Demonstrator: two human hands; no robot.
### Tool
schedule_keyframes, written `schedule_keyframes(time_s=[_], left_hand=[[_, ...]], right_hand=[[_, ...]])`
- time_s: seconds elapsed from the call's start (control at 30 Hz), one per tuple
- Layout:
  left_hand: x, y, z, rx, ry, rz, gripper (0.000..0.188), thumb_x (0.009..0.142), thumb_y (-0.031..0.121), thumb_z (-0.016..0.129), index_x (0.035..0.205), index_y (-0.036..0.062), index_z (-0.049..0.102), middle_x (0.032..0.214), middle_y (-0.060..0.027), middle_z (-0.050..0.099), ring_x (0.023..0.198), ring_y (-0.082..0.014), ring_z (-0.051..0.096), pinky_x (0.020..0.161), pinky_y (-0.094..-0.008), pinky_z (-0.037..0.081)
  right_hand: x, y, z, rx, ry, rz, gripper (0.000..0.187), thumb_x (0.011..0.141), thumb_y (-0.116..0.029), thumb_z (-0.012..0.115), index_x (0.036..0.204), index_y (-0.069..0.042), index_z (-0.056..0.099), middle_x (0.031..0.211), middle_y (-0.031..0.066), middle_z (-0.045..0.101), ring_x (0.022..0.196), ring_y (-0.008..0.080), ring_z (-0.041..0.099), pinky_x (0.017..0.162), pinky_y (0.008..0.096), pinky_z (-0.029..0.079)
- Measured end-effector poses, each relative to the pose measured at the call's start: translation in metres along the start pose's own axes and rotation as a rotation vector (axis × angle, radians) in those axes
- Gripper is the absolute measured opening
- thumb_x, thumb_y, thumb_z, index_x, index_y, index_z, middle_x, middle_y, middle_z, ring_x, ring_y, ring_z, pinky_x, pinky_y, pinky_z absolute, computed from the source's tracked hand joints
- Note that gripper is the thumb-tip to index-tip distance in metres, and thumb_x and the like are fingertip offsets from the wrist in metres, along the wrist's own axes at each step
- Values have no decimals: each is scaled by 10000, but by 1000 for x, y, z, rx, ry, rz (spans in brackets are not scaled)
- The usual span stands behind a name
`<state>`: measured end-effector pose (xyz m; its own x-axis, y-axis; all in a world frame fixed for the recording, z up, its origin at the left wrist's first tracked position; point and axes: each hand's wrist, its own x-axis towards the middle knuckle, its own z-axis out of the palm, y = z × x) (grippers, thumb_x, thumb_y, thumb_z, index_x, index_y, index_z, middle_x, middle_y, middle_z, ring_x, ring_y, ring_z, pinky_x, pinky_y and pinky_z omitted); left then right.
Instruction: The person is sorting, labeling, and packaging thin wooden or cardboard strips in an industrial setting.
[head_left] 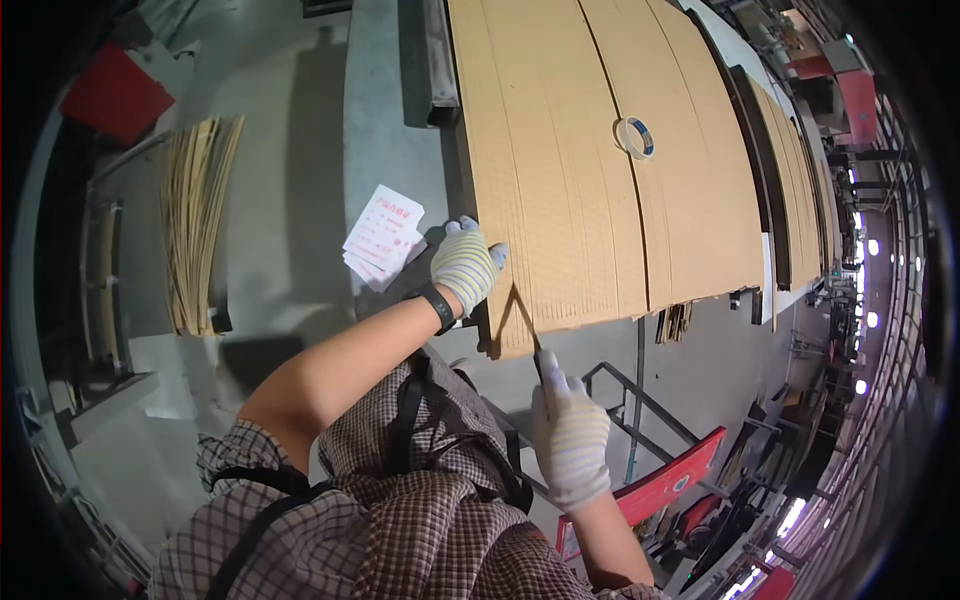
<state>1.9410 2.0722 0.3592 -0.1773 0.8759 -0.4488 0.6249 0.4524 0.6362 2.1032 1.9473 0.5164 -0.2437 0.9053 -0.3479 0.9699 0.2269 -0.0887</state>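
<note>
Both my hands wear striped knit gloves. My left hand rests at the near left edge of a large tan cardboard sheet, its thumb spread apart from the fingers over the board. In my right hand, just off the near edge, is a thin-bladed knife with a dark handle. Its narrow blade points away from me, over the cardboard near the corner, beside a dark shadow. I cannot tell whether the tip touches the board. A roll of tape lies farther back on the cardboard.
White printed slips lie on the grey tabletop left of the cardboard. A dark metal bar stands along the board's far left. Thin wooden strips are bundled at left. A red panel on a frame is at lower right.
</note>
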Motion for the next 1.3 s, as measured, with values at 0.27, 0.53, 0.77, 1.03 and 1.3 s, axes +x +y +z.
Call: schedule_keyframes(time_s=[0.27,0.53,0.77,1.03,1.3], left_hand=[[-7,9,4,-79,32,-61,815,876,454,635,1410,-81,328,1394,-294,422,1223,-420,518,995,-447,466],[30,9,12,-69,241,-68,749,829,476,688,1306,-50,453,1257,-221,522,1158,-366,553,912,-461,510],[30,14,-2,17,76,-156,811,855,487,672,1400,-40,383,1384,-239,454,1275,-376,484,984,-468,475],[37,19,2,25,74,-181,783,851,480,680,1367,-36,399,1367,-234,452,1257,-383,489,979,-476,474],[39,8,0,139,-16,-119,985,853,686,523,1433,-84,319,1444,-340,359,1355,-448,370,1101,-473,360]], right_hand=[[111,-3,45,-12,50,31,368,929,-221,537,1280,-109,552,924,218,655,758,398,656,672,485,525],[145,-7,29,42,79,-55,344,917,-224,547,1237,-97,569,934,217,669,827,412,651,735,499,514],[30,13,44,48,-169,73,217,935,-185,490,1061,-8,498,821,224,677,724,407,670,635,490,540],[-1,29,85,221,-369,398,306,1001,-260,399,1080,30,453,803,305,661,793,459,668,699,550,523],[67,23,145,260,-294,394,307,1003,-263,388,1069,27,468,847,295,673,818,448,673,708,542,519]])
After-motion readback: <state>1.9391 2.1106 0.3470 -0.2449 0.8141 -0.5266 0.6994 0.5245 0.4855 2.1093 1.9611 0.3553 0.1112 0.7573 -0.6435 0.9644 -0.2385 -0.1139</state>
